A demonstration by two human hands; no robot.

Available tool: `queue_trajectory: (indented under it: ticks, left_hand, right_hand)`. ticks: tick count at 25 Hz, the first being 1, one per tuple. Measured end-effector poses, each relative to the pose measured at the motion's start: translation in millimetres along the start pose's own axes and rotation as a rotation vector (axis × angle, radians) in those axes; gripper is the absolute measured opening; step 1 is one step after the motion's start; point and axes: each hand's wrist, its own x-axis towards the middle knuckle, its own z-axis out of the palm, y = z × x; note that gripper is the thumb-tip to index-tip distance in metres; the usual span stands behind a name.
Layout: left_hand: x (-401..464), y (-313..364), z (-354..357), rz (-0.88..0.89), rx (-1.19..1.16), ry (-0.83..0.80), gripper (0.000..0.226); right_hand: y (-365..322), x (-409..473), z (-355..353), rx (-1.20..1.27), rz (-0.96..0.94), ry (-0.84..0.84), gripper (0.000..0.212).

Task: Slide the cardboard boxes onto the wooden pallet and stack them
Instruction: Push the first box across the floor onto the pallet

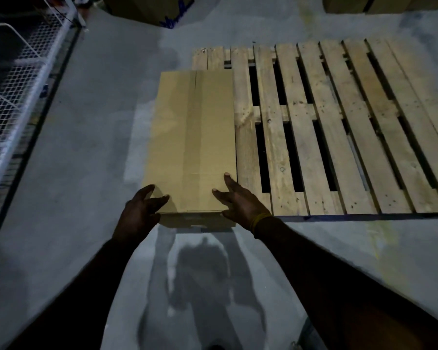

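A long, taped cardboard box (191,137) lies lengthwise on the left end of the wooden pallet (339,127), its near end facing me. My left hand (139,213) is at the box's near left corner, fingers loosely spread, fingertips on or just above the top face. My right hand (238,200) rests at the near right corner with straight fingers on the top. Neither hand curls round the box. A yellow band sits on my right wrist.
Bare pallet slats with dark gaps stretch to the right. A white wire-mesh rack (18,97) runs along the left. More cardboard boxes stand at the top centre (149,6) and top right (379,3). Grey concrete floor (86,147) surrounds everything.
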Motion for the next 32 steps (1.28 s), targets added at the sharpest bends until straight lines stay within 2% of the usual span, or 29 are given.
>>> queue_trajectory:
  ticks: [19,23,28,32]
  left_hand:
    - [-3,19,1,-0.075,-0.055,0.06,0.058]
    - [-5,25,9,-0.125,0.035,0.048,0.056]
    - [-25,82,3,-0.074,0.108,-0.004,0.056]
    - [-51,148,-42,-0.048,0.152,-0.031,0.058]
  right_hand:
    - [0,4,-5,-0.026,0.013,-0.013,0.073]
    - [-9,-5,2,-0.062,0.04,0.02,0.069]
    - [-36,-35,-8,-0.112,0.116,0.059,0.062]
    - [-74,-84,-61,-0.104,0.231,0.069,0.055]
